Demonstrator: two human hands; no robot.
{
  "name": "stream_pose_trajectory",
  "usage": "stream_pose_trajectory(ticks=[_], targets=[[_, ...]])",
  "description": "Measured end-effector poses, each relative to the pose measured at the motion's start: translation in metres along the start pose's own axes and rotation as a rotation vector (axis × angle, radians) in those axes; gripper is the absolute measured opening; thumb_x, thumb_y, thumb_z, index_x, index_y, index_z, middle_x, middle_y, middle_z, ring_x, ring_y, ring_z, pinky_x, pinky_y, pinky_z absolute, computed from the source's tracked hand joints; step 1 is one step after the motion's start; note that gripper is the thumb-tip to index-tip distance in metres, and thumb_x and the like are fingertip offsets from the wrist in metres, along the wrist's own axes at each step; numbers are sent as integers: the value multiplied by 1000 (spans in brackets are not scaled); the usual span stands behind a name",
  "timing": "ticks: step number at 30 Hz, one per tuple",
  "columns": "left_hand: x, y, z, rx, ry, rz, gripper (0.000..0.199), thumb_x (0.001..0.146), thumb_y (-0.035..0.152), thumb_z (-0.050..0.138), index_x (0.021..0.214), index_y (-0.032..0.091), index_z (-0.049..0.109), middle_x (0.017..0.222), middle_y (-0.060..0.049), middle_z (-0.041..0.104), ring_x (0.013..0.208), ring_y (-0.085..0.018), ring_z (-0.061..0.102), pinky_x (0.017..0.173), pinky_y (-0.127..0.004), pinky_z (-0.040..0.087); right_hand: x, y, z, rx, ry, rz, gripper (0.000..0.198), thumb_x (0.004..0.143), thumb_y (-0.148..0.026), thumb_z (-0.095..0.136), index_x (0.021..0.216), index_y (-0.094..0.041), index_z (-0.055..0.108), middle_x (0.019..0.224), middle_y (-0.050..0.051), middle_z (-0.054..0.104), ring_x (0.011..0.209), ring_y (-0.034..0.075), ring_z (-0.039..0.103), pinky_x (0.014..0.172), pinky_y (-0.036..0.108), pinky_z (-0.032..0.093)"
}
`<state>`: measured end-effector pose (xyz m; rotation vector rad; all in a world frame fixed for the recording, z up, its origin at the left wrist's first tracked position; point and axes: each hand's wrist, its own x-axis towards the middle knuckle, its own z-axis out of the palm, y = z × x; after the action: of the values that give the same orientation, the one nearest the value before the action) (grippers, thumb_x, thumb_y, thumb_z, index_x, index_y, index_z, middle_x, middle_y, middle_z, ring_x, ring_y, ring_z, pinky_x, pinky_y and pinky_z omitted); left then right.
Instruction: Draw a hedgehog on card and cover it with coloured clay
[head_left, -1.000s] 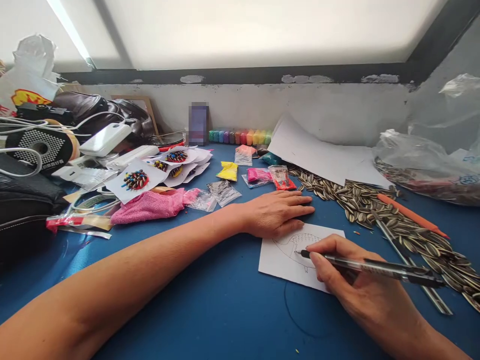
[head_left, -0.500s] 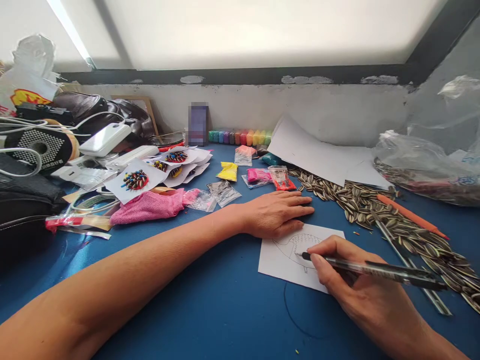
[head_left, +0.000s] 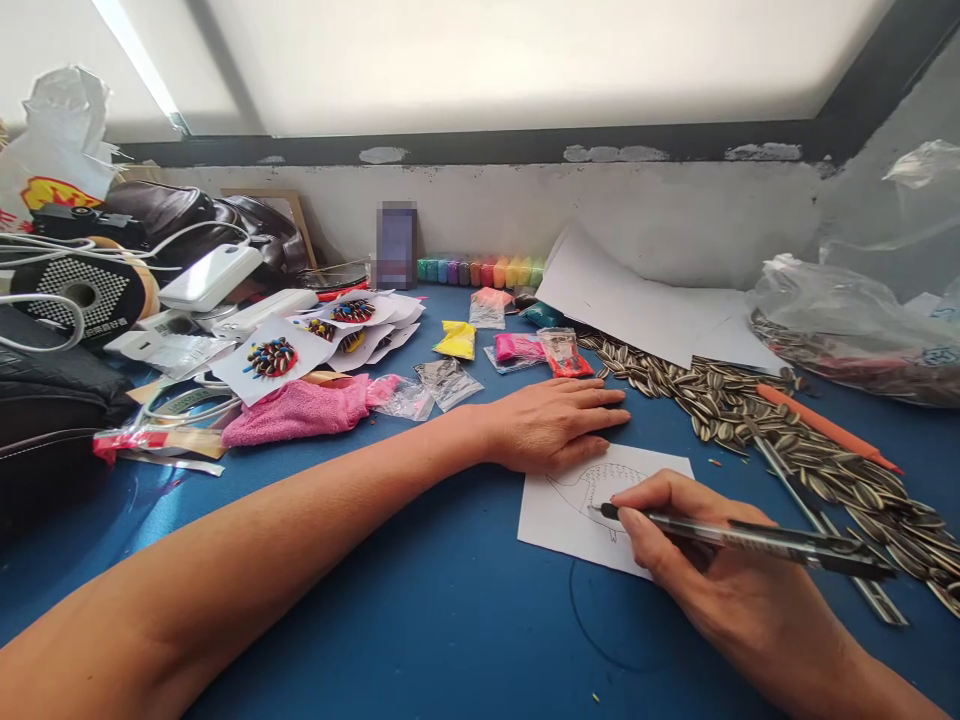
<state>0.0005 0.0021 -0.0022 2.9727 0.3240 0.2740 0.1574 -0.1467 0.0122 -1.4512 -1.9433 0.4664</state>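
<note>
A white sheet of paper (head_left: 555, 520) lies on the blue table, bearing a line drawing of a rounded body with small scalloped marks and thin legs. My left hand (head_left: 555, 425) rests flat across the paper's upper edge, fingers stretched out to the right. Between thumb and fingers, my right hand (head_left: 720, 550) grips a black pen (head_left: 780, 545), clear-barrelled and slanting to the right. The pen's tip meets the drawing, or hovers just over it, at the body's left part. Part of the drawing is covered by my right hand.
Striped sunflower seeds (head_left: 825, 450) spread along the right, with an orange pen (head_left: 825, 428) and a clear tube (head_left: 832, 530) among them. Clay packets (head_left: 456, 340), a pink cloth (head_left: 300, 412) and seed-decorated papers (head_left: 271, 360) lie left. Blank sheets (head_left: 637, 300) and a plastic bag (head_left: 862, 330) stand behind.
The pen tip has shifted very slightly left on the drawing. My left hand stays flat in place; the whole view has moved a little.
</note>
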Motion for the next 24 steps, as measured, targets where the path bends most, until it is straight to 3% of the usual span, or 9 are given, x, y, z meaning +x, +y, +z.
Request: stream_pose_trajectory(ticks=[14, 20, 24], targets=[[-1, 2, -3, -25, -10, -8, 48, 101, 30, 41, 144, 10, 43, 156, -14, 33, 147, -26, 27, 121, -42, 24, 0, -3, -2, 0, -6, 5, 18, 88, -29, 55, 74, -24, 63, 56, -5, 60, 46, 11, 52, 43, 22, 42], [0, 2, -2, 8, -23, -13, 49, 102, 32, 38, 145, 10, 42, 157, -13, 32, 147, -25, 27, 121, -39, 22, 3, -6, -4, -4, 209, 95, 17, 84, -30, 55, 69, -24, 61, 53, -4, 57, 40, 11, 49, 38, 22, 39], [0, 1, -1, 0, -3, -10, 48, 101, 33, 39, 144, 11, 43, 156, -13, 33, 146, -25, 29, 121, -40, 23, 5, -6, -3, -6, 209, 157, 16, 83, -33, 57, 70, -24, 62, 52, -4, 57, 40, 12, 49, 36, 23, 37]])
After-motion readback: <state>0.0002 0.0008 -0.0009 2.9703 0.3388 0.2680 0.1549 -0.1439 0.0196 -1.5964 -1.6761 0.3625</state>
